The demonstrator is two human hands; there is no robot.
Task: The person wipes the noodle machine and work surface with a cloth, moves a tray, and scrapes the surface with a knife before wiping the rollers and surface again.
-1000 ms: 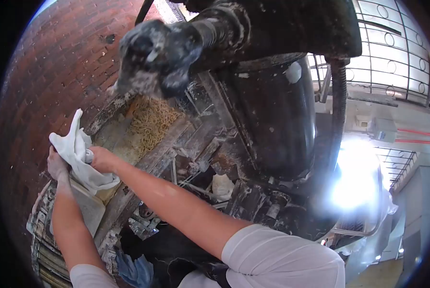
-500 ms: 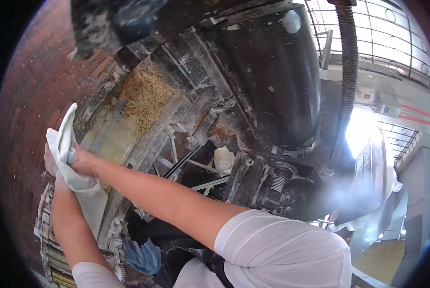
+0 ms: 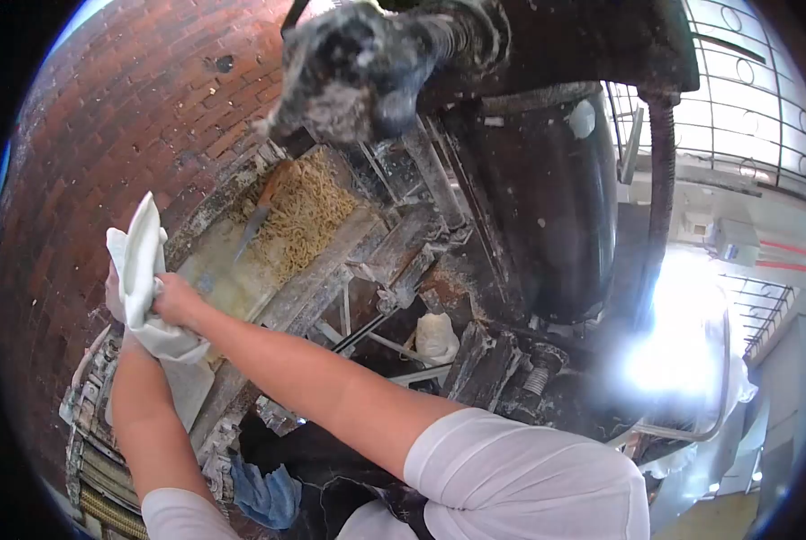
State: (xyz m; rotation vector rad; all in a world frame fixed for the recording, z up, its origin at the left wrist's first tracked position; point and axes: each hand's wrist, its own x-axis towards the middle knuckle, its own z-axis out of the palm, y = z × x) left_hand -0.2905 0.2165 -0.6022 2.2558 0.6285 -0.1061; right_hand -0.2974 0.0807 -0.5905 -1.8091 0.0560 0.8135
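Note:
A white, folded, cloth-like sheet hangs between my hands at the left, over the near end of a trough. My right hand is closed on its right side. On the far side, my left hand grips it too, with most of the fingers hidden behind the folds. Beyond the hands, a knife with a wooden handle lies in the trough. A heap of yellowish shreds is beside it.
A large dark roller stands in a grimy machine frame at the right. A crusted machine part juts out overhead. A blue rag hangs near my body. Brick floor lies at the left.
My view has shifted, so the machine, trough and shreds appear lower and further right. Both hands keep hold of the white sheet, whose folds have changed shape slightly.

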